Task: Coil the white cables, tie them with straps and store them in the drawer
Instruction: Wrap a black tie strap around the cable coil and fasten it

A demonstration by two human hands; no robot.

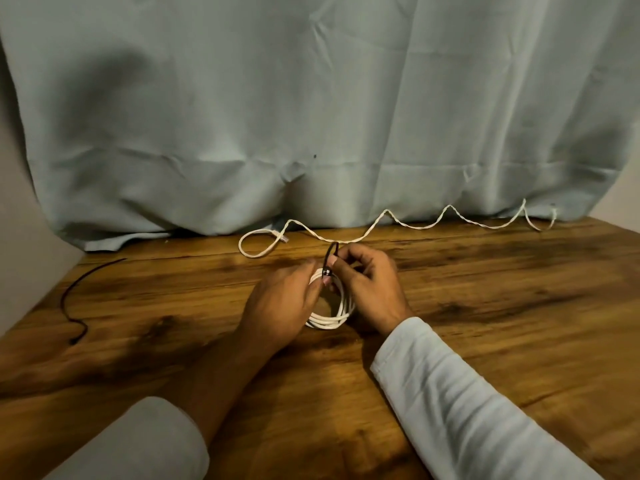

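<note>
White cable coil [329, 320] sits at centre frame on the wooden table [485, 306], in the head view. The left hand [280, 306] curls its fingers round the coil's left side. The right hand [370, 289] pinches the black strap [330, 252] looped over the top turns. The strap looks unfastened, so a looser left grip would likely let the turns spring apart. A pull at a slant might catch only some strands. A second white cable [398, 223] lies uncoiled along the upper right, and a spare strap [74, 296] lies at the left — no drawer shows.
</note>
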